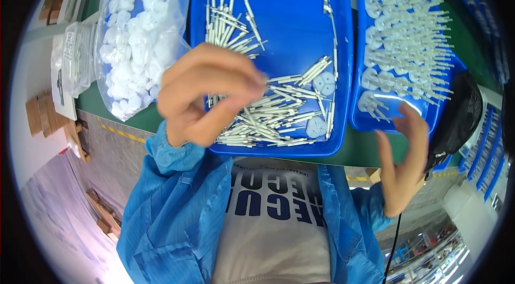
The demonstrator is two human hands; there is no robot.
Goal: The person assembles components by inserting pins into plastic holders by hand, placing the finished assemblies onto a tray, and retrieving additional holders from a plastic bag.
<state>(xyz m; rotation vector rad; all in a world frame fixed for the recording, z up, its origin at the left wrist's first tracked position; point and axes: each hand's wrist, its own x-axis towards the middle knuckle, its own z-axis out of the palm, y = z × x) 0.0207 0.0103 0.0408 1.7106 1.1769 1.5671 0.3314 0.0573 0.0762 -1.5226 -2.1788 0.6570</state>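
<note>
White thin plastic rods (268, 115) are lying heaped in the shallow blue plastic tray (295, 26) on the green desk (365, 147), the left hand (206, 93) hovering above with fingers (236, 77) curled together, the right hand (402, 163) spreading its fingers beside it.

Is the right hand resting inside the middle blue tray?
No, the right hand hovers open below the right tray, outside the middle blue tray.

Green bench (359, 150): two blue trays (289, 21) (360, 115), clear bag (140, 37).
</note>
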